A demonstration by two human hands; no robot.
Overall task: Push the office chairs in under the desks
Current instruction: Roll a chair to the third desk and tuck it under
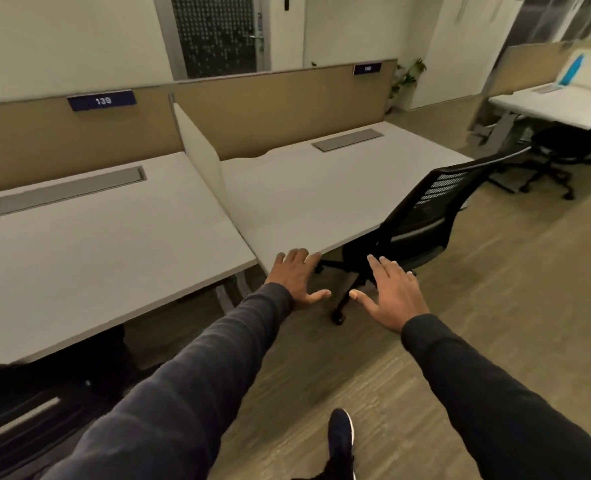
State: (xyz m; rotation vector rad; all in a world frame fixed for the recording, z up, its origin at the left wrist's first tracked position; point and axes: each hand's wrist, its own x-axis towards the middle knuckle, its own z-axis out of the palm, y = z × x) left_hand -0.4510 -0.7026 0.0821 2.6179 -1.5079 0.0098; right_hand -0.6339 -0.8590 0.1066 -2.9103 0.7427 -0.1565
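chair: black mesh-back office chair (436, 206) sits angled at the right-hand desk (308, 199), seat partly under the top, backrest and one caster leg out in the aisle
handling: judging by the casters it should roll easily on the hard floor (495, 306); mesh will flex, frame won't; may swivel if pushed off-centre
grip point: top rail of the backrest, both hands, push square to the desk edge
left hand (296, 277): open, fingers spread, holding nothing, fingertips at the desk's front edge
right hand (392, 294): open, spread, empty, short of the chair
other chairs: one at bottom left (27, 407) by desk 139 (96, 244); another at the far desk (560, 157)
containers: none; both desktops bare, cable trays shut
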